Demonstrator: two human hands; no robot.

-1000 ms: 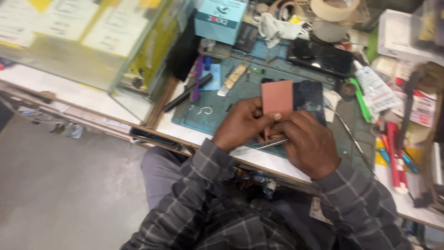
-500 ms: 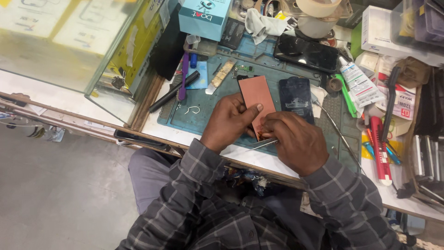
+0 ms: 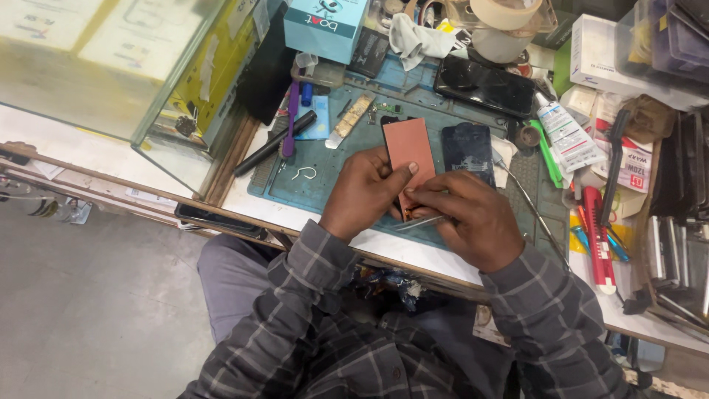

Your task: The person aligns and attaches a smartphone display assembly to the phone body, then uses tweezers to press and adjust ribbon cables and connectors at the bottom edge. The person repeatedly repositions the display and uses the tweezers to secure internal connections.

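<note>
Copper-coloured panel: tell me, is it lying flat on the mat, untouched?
No: the left hand holds the panel while the right hand works tweezers at its lower edge.

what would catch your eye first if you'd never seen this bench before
Probably the flat copper-pink panel at the middle of the blue-green work mat, gripped at its lower end by the left hand while the right hand works metal tweezers against its bottom edge. Next, the clutter around it: a dark phone at the mat's far edge, a red-handled tool to the right, and a teal box at the top.
</note>
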